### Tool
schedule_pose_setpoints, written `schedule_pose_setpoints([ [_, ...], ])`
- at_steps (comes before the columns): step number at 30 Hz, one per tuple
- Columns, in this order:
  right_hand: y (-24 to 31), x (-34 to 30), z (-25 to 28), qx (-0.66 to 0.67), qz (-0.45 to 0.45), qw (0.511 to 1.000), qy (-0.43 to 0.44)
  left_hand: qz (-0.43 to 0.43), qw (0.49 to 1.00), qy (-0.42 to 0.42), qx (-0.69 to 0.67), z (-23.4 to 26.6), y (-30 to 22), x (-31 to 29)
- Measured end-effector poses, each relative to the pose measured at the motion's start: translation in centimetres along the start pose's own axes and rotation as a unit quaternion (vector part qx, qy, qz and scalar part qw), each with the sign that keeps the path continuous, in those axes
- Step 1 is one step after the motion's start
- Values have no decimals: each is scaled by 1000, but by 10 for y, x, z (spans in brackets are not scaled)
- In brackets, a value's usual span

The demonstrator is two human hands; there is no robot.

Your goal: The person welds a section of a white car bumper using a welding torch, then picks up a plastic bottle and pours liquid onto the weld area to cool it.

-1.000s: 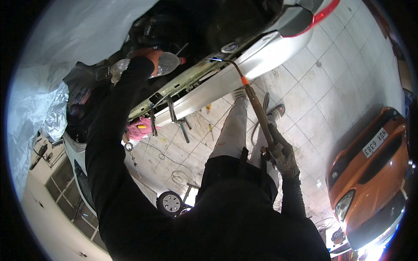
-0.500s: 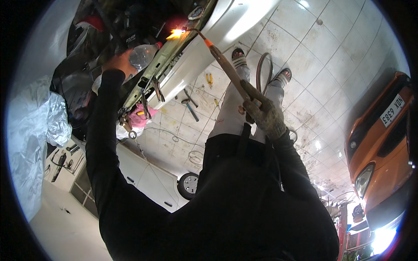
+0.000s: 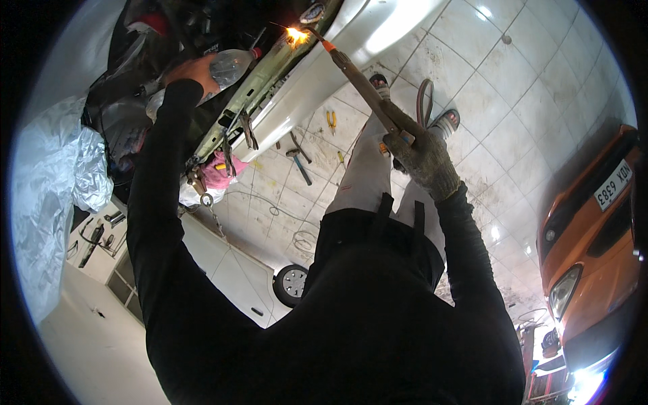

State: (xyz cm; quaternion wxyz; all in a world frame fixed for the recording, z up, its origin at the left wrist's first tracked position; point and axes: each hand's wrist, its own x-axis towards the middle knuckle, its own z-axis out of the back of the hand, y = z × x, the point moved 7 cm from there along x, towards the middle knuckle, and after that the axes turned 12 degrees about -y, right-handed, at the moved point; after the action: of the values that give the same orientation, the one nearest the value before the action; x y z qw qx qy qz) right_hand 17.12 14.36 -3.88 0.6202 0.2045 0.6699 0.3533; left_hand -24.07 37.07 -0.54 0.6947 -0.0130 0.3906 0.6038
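My left hand (image 3: 191, 74), bare, is closed around a clear plastic bottle (image 3: 229, 69) with a red cap, over the dark engine bay. My right hand (image 3: 424, 156), in a worn work glove, grips a long gas torch (image 3: 364, 88). The torch points up and left, its thin bent tip near the pale green metal rail (image 3: 251, 96) of a car front. A bright yellow-orange flame (image 3: 295, 38) burns at that rail, beyond the bottle's cap. Locking pliers (image 3: 248, 130) are clamped lower on the rail.
A white body panel (image 3: 324, 81) runs beside the rail. On the tiled floor lie a hammer (image 3: 299, 167), yellow-handled pliers (image 3: 331, 121) and a loose cable (image 3: 273, 210). A hose (image 3: 425, 101) loops by my feet. An orange car (image 3: 594, 243) stands at right; crinkled silver sheeting (image 3: 61, 182) hangs at left.
The torch tip and flame have shifted right and slightly up along the rail, and the flame looks brighter and more compact. My left hand still holds the bottle; the whole view has shifted a little.
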Motion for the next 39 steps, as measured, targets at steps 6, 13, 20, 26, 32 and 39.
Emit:
schedule_pose_setpoints([
  [6, -10, 1, -3, 42, 3, 999, 1, -2, 999, 22, 46, 7, -1, 9],
  [13, -11, -4, -2, 41, -20, 999, 6, 3, 1000, -4, 20, 10, 11, 12],
  [20, -2, -7, 1, 15, -24, 1000, -11, -66, 997, -42, 4, 3, 11, 36],
  [26, 7, -8, 0, -27, -1, 1000, 6, -64, 998, -5, 3, 0, 14, 52],
  [32, 16, -16, -6, 5, -40, 999, 1, -72, 997, -32, -26, -14, 32, 60],
  [39, 19, -23, -10, 0, -56, 998, -4, -131, 991, 17, 22, -24, 31, 59],
])
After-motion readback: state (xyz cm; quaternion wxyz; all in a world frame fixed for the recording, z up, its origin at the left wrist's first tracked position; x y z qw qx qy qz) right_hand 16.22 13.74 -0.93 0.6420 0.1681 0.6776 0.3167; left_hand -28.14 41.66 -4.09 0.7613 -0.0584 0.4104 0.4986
